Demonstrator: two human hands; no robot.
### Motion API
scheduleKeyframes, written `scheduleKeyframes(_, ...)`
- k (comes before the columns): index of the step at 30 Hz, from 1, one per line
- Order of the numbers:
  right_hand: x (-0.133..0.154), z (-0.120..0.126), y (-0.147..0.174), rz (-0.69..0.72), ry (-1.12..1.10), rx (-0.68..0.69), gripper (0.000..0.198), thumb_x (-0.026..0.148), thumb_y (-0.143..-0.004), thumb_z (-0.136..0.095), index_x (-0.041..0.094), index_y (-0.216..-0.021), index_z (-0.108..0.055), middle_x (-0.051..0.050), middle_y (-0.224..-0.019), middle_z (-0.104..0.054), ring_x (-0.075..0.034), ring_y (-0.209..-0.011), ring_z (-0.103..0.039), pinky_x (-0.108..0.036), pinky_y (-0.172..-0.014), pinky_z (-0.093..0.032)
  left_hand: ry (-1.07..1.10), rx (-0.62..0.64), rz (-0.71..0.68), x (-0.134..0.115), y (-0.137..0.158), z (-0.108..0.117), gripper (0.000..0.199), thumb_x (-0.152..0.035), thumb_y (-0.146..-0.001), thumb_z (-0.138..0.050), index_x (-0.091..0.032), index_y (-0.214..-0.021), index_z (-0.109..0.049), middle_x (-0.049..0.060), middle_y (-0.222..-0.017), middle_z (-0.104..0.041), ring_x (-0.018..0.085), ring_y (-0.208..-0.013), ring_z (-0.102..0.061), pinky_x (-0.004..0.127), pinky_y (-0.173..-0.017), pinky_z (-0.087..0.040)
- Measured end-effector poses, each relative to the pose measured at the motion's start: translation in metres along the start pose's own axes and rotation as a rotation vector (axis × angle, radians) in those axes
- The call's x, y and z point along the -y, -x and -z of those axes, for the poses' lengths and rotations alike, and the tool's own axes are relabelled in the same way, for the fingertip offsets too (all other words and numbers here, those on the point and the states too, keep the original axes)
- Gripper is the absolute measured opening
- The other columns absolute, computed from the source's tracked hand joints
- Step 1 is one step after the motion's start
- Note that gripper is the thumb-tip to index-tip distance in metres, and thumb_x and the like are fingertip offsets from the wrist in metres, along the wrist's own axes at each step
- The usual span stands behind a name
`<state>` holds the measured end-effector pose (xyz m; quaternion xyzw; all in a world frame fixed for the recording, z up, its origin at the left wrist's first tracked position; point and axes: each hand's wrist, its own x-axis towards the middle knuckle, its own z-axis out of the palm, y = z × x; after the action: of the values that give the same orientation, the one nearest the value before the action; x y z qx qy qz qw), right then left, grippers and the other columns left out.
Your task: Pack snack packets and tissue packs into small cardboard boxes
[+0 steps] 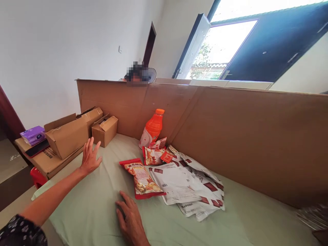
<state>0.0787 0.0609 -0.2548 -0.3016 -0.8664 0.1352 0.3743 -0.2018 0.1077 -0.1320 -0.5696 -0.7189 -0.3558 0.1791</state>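
Note:
My left hand (90, 158) hovers over or rests on the green cloth at the left, its fingers spread and nothing in them. It is nearest to the small cardboard box (105, 131). Lower down, my right hand (130, 218) lies on the cloth with fingers apart, also holding nothing. Just beyond its fingertips is a red and pink snack bag (141, 178). A second red snack bag (153, 155) sits behind that one. Several white printed pouches (175, 182) are spread in an overlapping pile to the right. An orange-capped bottle (153, 127) leans near the cardboard wall.
A tall cardboard partition (235, 133) runs along the back of the green-covered surface (102, 212). To the left stand a long open carton (68, 136), a purple tissue pack (33, 135) and a dark phone-like slab (37, 148). Behind the partition is a person (137, 73).

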Motion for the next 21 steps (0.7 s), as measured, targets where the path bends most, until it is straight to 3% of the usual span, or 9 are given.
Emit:
scheduleKeyframes(2, -0.001, 0.001, 0.000, 0.012, -0.004, 0.020, 0.028, 0.014, -0.088, -0.052, 0.020, -0.101, -0.075, -0.016, -0.134, -0.066, -0.029, -0.120, -0.066, -0.048, -0.094, -0.060, 0.009, -0.102, 0.047, 0.017, 0.026, 0.037, 0.071, -0.029, -0.078, -0.066, -0.024, -0.146, -0.047, 0.014, -0.165, -0.030, 0.035, -0.155, -0.024, 0.054, -0.126, -0.020)
scheduleKeyframes(4, -0.002, 0.002, 0.001, 0.020, -0.020, 0.027, 0.028, 0.014, -0.088, -0.052, 0.021, -0.102, -0.075, -0.016, -0.134, -0.066, -0.030, -0.120, -0.066, -0.050, -0.095, -0.060, 0.010, -0.242, 0.166, 0.042, 0.037, 0.069, 0.080, -0.032, -0.084, -0.062, -0.017, -0.154, -0.029, 0.021, -0.166, -0.020, 0.037, -0.157, -0.016, 0.059, -0.126, -0.016)
scheduleKeyframes(7, -0.002, 0.001, 0.001, 0.015, -0.059, 0.032, 0.028, 0.013, -0.089, -0.051, 0.020, -0.103, -0.074, -0.017, -0.135, -0.066, -0.031, -0.121, -0.065, -0.053, -0.097, -0.058, 0.041, -0.373, 0.352, 0.075, 0.031, 0.090, 0.089, -0.033, -0.086, -0.062, -0.012, -0.158, -0.014, 0.027, -0.161, -0.023, 0.040, -0.154, -0.021, 0.062, -0.124, -0.021)
scheduleKeyframes(10, -0.002, -0.003, 0.001, -0.005, -0.094, 0.041, 0.028, 0.012, -0.089, -0.051, 0.021, -0.103, -0.074, -0.016, -0.136, -0.065, -0.031, -0.122, -0.064, -0.052, -0.099, -0.057, 0.096, -0.394, 0.454, 0.090, 0.016, 0.081, 0.082, -0.036, -0.087, -0.068, -0.017, -0.155, -0.027, 0.022, -0.156, -0.036, 0.040, -0.146, -0.036, 0.063, -0.119, -0.032)
scheduleKeyframes(14, 0.002, -0.005, -0.002, -0.007, -0.091, 0.029, 0.030, 0.008, -0.086, -0.050, 0.020, -0.103, -0.073, -0.016, -0.134, -0.065, -0.030, -0.122, -0.063, -0.052, -0.101, -0.054, 0.138, -0.385, 0.498, 0.085, 0.016, 0.069, 0.068, -0.041, -0.092, -0.066, -0.023, -0.151, -0.037, 0.015, -0.158, -0.037, 0.039, -0.143, -0.039, 0.067, -0.115, -0.036)
scheduleKeyframes(18, 0.012, 0.007, -0.013, -0.006, -0.063, 0.080, 0.029, 0.005, -0.085, -0.052, 0.017, -0.102, -0.072, -0.017, -0.132, -0.065, -0.030, -0.119, -0.063, -0.052, -0.099, -0.054, 0.168, -0.276, 0.459, 0.059, 0.052, 0.067, 0.086, -0.037, -0.086, -0.065, -0.014, -0.157, -0.020, 0.025, -0.160, -0.028, 0.042, -0.151, -0.027, 0.066, -0.121, -0.027)
scheduleKeyframes(21, 0.024, 0.019, -0.027, -0.014, -0.043, 0.159, 0.027, 0.005, -0.085, -0.054, 0.015, -0.104, -0.071, -0.017, -0.129, -0.067, -0.029, -0.120, -0.061, -0.049, -0.101, -0.051, 0.221, -0.070, 0.322, 0.023, 0.083, 0.052, 0.085, -0.041, -0.084, -0.063, -0.013, -0.155, -0.025, 0.026, -0.159, -0.030, 0.040, -0.152, -0.028, 0.063, -0.122, -0.029)
